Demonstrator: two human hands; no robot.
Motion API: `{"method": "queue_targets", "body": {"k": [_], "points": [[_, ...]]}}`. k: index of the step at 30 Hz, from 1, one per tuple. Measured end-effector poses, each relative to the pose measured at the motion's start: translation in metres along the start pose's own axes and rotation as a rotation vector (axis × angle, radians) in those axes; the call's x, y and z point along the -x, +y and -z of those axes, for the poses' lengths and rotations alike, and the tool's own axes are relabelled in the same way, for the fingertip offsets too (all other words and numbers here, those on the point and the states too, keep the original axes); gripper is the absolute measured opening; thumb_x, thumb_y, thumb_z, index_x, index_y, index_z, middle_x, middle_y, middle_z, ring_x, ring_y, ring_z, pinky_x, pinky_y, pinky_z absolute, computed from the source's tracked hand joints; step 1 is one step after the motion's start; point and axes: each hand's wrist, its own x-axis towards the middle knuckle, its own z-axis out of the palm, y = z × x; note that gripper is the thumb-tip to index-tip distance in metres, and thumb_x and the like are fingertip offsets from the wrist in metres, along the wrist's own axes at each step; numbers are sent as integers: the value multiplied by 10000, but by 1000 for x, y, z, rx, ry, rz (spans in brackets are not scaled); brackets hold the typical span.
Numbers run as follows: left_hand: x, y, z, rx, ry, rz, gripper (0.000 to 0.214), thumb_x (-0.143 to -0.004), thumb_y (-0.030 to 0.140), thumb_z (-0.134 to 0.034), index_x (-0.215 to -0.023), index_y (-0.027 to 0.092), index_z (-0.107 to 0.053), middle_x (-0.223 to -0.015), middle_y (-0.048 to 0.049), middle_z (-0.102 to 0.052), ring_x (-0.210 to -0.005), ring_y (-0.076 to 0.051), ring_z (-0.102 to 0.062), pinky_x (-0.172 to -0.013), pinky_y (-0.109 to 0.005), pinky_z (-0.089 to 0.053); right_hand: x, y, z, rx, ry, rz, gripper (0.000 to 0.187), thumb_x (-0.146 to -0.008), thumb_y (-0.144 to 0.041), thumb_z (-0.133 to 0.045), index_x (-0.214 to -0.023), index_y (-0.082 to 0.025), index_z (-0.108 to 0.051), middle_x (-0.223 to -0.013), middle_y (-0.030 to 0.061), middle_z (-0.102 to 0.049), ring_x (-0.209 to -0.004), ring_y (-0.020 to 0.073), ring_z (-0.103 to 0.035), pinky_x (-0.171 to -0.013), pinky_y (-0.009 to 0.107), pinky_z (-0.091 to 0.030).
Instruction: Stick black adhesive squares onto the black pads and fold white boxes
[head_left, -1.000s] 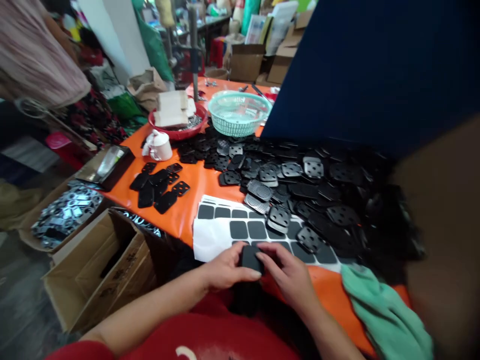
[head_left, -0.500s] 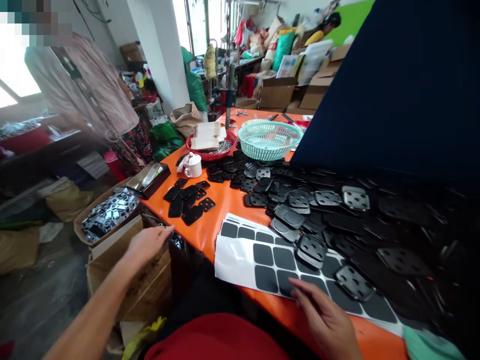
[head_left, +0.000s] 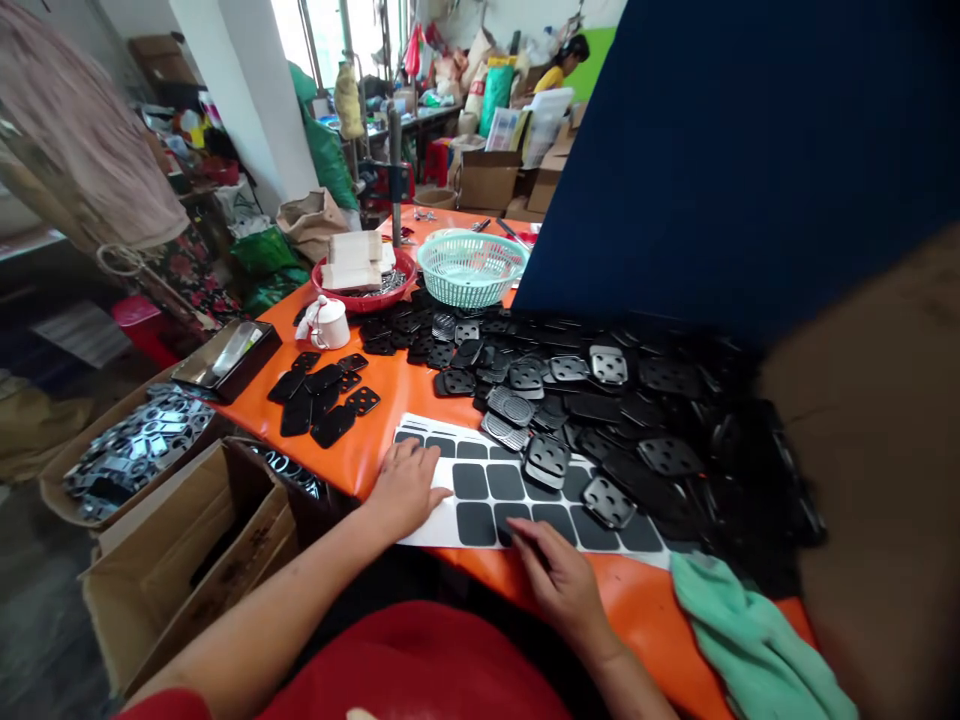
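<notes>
My left hand (head_left: 405, 492) lies on the left part of a white sheet (head_left: 437, 526) bearing rows of dark rounded squares, its fingers spread over the bare white margin. Lower right, my right hand (head_left: 564, 585) hovers at the sheet's front edge, thumb and forefinger drawn together over a dark square (head_left: 476, 523) row. Whether anything is in that pinch cannot be made out. Two black plates with holes, one a perforated plate (head_left: 609, 501), rest on the sheet's right part. Behind it spreads a heap of black plates (head_left: 600, 408), some ribbed.
On the orange table (head_left: 375, 375) stand a mint basket (head_left: 472, 290), a red basin (head_left: 405, 275), a white lidded cup (head_left: 328, 324) and a smaller group of black plates (head_left: 322, 395). A green cloth (head_left: 757, 630) hangs at right. Cartons (head_left: 180, 560) with metal parts stand left.
My left hand has moved from above the carton at left onto the white sheet. The view has turned right, showing more green cloth. My right hand stays pinched by the sheet.
</notes>
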Motion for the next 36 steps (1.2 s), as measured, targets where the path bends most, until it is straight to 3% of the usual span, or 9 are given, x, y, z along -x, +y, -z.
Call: {"method": "queue_targets", "body": {"k": [3, 5, 9, 13, 19, 25, 29, 32, 36], "points": [[-10, 14, -7, 209, -49, 101, 289, -785, 219, -645, -1061, 154, -591, -1135, -149, -608, -1164, -324, -476, -1053, -515, -293, 0, -3, 0, 6, -5, 2, 209, -951, -243, -511, -1091, -221, -665, -896, 68, -703, -807, 195, -691, -728, 298, -573], [-12, 19, -9, 312, -85, 112, 131, -829, 259, -571, -913, 166, -608, -1006, -111, -625, -1020, -274, -545, -958, -436, -388, -1, -4, 1, 1, -1, 6, 209, -952, -236, -507, -1097, -222, -657, -882, 63, -695, -783, 189, -686, -710, 296, -574], [-15, 28, -14, 591, -156, 193, 277, -870, 374, -433, -737, 175, -572, -720, -27, -584, -694, -164, -551, -678, -276, -447, -3, -5, 3, -21, 51, 6, 201, -948, -221, -519, -1111, -222, -635, -896, 67, -666, -803, 187, -667, -706, 300, -571], [-16, 37, -25, 810, -194, 313, 262, -771, 400, -491, -667, 168, -554, -562, 16, -508, -528, -117, -465, -532, -232, -381, -3, -6, 4, -36, 96, 38, 241, -938, -186, -533, -1164, -234, -602, -995, 82, -631, -890, 189, -645, -750, 310, -566], [-16, 40, -40, 937, -163, 399, 290, -626, 427, -624, -537, 174, -511, -492, 44, -456, -494, -88, -382, -500, -225, -305, -7, -13, 4, -6, 99, 53, 264, -935, -163, -529, -1176, -247, -599, -1027, 81, -607, -925, 188, -632, -783, 311, -558], [-14, 42, -39, 986, -164, 415, 274, -584, 391, -664, -510, 165, -527, -482, 37, -485, -497, -85, -390, -511, -228, -299, -25, -24, 0, 143, 90, 89, 258, -940, -206, -517, -1159, -251, -645, -1042, 86, -624, -925, 193, -657, -787, 298, -561], [-13, 45, -37, 1008, -162, 438, 265, -577, 375, -660, -489, 166, -523, -455, 44, -458, -478, -78, -369, -492, -226, -274, -32, -22, -4, 263, 69, 115, 235, -947, -230, -509, -1064, -254, -711, -1049, 87, -623, -827, 168, -666, -694, 261, -552], [-14, 45, -36, 1025, -170, 454, 286, -577, 394, -673, -489, 166, -524, -448, 48, -446, -465, -72, -354, -481, -226, -256, -33, -20, -4, 274, 72, 144, 227, -945, -231, -513, -1014, -253, -728, -1062, 90, -615, -787, 156, -655, -678, 262, -544], [-14, 44, -36, 1040, -183, 464, 292, -587, 404, -670, -496, 160, -538, -454, 44, -449, -463, -73, -359, -478, -231, -253, -34, -18, -4, 231, 63, 146, 229, -934, -247, -540, -1106, -238, -691, -1069, 101, -592, -834, 181, -646, -717, 295, -552]]}}
